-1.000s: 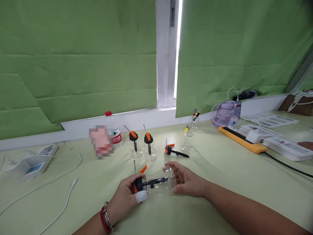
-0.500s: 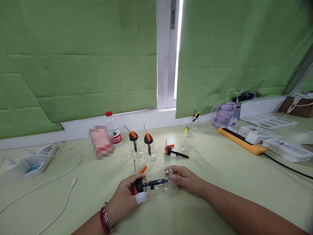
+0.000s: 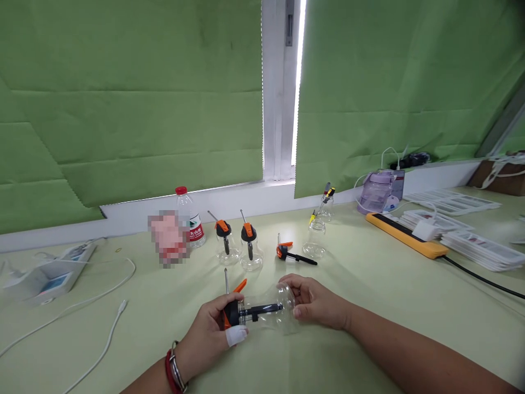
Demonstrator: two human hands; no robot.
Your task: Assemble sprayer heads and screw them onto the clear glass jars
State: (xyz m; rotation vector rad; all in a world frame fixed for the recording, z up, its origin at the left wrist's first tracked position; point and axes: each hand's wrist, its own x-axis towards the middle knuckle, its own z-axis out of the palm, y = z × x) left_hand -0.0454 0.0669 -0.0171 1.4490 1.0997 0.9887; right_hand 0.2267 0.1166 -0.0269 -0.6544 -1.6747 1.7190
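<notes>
My left hand (image 3: 207, 331), its thumb wrapped in white tape, is closed around the black-and-orange spout cap (image 3: 232, 314) of a clear bottle (image 3: 268, 324). The bottle lies on its side, base to the right, with a black tube (image 3: 264, 310) inside it. At the base, my right hand (image 3: 320, 303) has its fingers curled around the far edge and its thumb on the near side. Beyond the hands stand two clear bottles with matching caps, a left one (image 3: 228, 256) and a right one (image 3: 251, 259). A loose spout cap with a black tube (image 3: 301, 259) lies to their right.
An uncapped clear bottle (image 3: 315, 241) and a jar of screwdrivers (image 3: 327, 207) stand behind. A water bottle (image 3: 196, 227) is back left, near white cables (image 3: 111, 339). At right are an orange power strip (image 3: 410, 239), a purple jug (image 3: 374, 194) and stacked white trays (image 3: 479, 251).
My right hand's thumb has loosened and shifted slightly right at the bottle's base. The left hand keeps its grip on the cap, almost unmoved.
</notes>
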